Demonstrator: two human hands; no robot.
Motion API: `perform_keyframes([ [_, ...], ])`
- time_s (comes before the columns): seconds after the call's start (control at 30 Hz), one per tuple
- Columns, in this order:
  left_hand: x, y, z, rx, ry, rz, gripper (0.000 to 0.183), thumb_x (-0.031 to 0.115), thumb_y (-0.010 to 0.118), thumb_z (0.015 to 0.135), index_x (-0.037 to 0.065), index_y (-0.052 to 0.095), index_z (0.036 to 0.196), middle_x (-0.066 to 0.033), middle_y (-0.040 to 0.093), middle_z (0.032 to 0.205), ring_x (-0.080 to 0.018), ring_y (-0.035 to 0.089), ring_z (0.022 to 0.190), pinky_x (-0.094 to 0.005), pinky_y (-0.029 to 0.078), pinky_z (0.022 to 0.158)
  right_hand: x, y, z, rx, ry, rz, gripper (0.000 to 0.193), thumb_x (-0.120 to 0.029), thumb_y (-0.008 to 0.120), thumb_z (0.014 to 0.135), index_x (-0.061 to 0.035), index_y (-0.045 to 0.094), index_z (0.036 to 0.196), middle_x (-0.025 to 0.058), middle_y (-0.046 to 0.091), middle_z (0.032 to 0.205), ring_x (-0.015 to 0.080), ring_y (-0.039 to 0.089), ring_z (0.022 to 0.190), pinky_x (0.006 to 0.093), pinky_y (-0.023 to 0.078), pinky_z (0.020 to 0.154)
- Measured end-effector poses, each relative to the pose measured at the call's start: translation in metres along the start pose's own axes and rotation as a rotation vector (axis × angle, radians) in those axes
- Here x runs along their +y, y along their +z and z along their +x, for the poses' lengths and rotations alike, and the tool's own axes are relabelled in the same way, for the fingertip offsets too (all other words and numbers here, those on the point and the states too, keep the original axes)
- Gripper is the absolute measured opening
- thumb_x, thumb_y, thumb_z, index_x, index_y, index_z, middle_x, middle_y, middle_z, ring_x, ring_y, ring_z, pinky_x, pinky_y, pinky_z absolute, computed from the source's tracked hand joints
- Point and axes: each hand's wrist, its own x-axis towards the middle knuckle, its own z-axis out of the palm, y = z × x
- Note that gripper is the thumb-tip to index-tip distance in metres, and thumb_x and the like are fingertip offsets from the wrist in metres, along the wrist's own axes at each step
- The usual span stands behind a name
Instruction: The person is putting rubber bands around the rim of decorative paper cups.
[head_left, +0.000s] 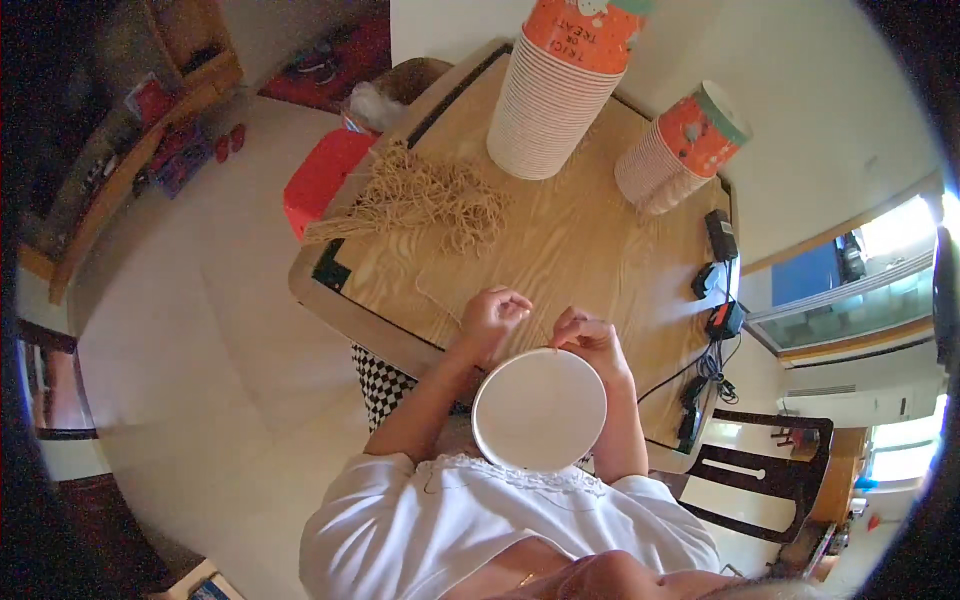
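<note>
A white round paper bucket [540, 410] is held in front of my chest, its pale circular end toward the view. I cannot tell whether this is its inside or its base. At its far edge, my right hand [592, 342] pinches the rim with thumb and fingers. Just left of that, my left hand [494, 314] is closed with bent fingers, raised beyond the bucket and apart from it. A thin strand of twine [435, 298] runs over the table toward my left wrist. Whatever my left fingertips hold is too small to make out.
On the wooden table [570, 240] lies a tangled heap of tan twine [430, 200]. Farther back stand a tall stack of orange-topped paper buckets [555, 100] and a shorter stack [680, 150]. Black adapters and cables [722, 320] line the right edge. A red stool [325, 175] and dark chair [760, 475] flank the table.
</note>
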Motion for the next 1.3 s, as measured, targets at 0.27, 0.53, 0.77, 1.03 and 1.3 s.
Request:
perform_keyframes([
  [0.27, 0.03, -0.011, -0.001, -0.313, 0.279, -0.21, 0.02, 0.02, 0.067, 0.075, 0.004, 0.065, 0.085, -0.0067, 0.062, 0.089, -0.0171, 0.058, 0.084, -0.0302, 0.044, 0.078, -0.015, 0.007, 0.003, 0.011, -0.099, -0.07, 0.009, 0.004, 0.066, 0.07, -0.002, 0.063, 0.076, 0.0049, 0.054, 0.076, 0.0157, 0.053, 0.074, 0.0258, 0.043, 0.066],
  [0.53, 0.027, -0.005, -0.001, -0.205, -0.003, -0.282, 0.022, 0.023, 0.065, 0.077, 0.002, 0.065, 0.086, -0.0079, 0.062, 0.085, -0.0159, 0.059, 0.082, -0.0305, 0.046, 0.072, -0.008, 0.009, 0.007, 0.063, 0.006, -0.091, 0.013, 0.004, 0.064, 0.071, -0.0025, 0.059, 0.081, 0.0035, 0.054, 0.079, 0.0121, 0.052, 0.075, 0.0238, 0.043, 0.066],
  [0.77, 0.013, 0.0, -0.001, -0.187, 0.036, -0.286, 0.021, 0.021, 0.065, 0.076, 0.002, 0.065, 0.086, -0.0077, 0.063, 0.082, -0.0162, 0.06, 0.078, -0.0301, 0.047, 0.07, -0.003, 0.009, 0.01, 0.087, -0.07, -0.185, 0.013, -0.001, 0.069, 0.068, -0.0035, 0.064, 0.079, 0.0058, 0.057, 0.076, 0.0161, 0.055, 0.073, 0.0266, 0.044, 0.067],
  [1.03, 0.017, -0.003, -0.002, -0.232, 0.03, -0.239, 0.03, 0.031, 0.064, 0.078, 0.001, 0.063, 0.084, -0.0044, 0.061, 0.081, -0.0135, 0.058, 0.078, -0.0291, 0.046, 0.071, -0.009, 0.006, 0.009, 0.052, -0.093, -0.172, 0.01, -0.004, 0.07, 0.068, -0.0059, 0.068, 0.077, 0.0059, 0.058, 0.075, 0.0178, 0.056, 0.073, 0.0275, 0.044, 0.065],
  [1.3, 0.022, -0.003, -0.005, -0.161, 0.188, -0.158, 0.018, 0.018, 0.068, 0.072, 0.002, 0.063, 0.077, -0.0069, 0.062, 0.074, -0.0163, 0.058, 0.07, -0.0295, 0.045, 0.065, -0.016, -0.001, 0.007, -0.084, -0.037, -0.068, 0.013, 0.001, 0.07, 0.066, -0.0068, 0.069, 0.075, 0.0043, 0.056, 0.073, 0.0145, 0.054, 0.071, 0.0253, 0.042, 0.061],
])
